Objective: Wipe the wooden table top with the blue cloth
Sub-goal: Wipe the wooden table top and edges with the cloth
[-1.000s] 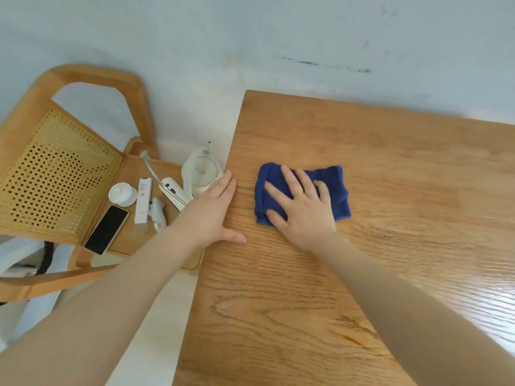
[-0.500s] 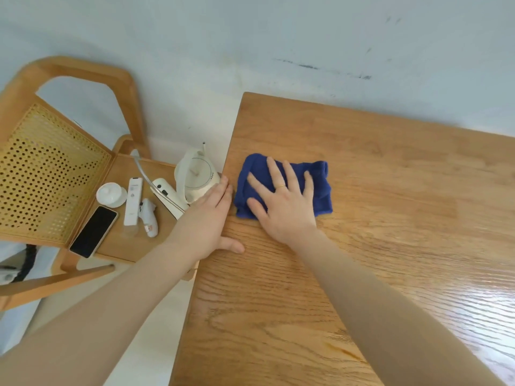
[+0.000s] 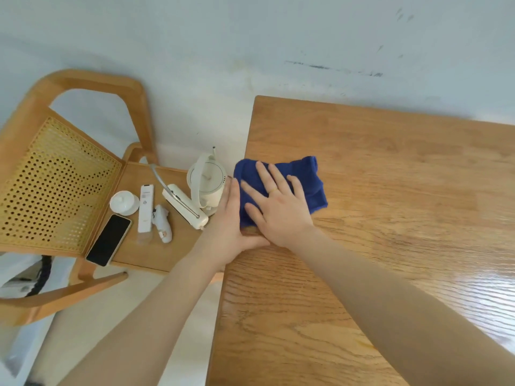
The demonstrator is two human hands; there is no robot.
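A folded blue cloth point(image 3: 309, 185) lies at the left edge of the wooden table top point(image 3: 390, 218), its left end reaching the edge. My right hand point(image 3: 278, 207) presses flat on the cloth with fingers spread and straight. My left hand point(image 3: 228, 227) rests flat along the table's left edge, fingers straight beside the cloth, thumb lying on the table top under my right wrist.
A wooden chair point(image 3: 69, 168) with a cane back stands left of the table. On its seat lie a black phone point(image 3: 108, 240), a white remote point(image 3: 145, 207), a small white lid point(image 3: 124, 202), a white desk lamp point(image 3: 184, 207) and a cream kettle point(image 3: 206, 182). A white wall runs behind.
My right hand has slid the blue cloth leftward across the table to its left edge, until it meets my left hand. My left hand has stayed on the edge.
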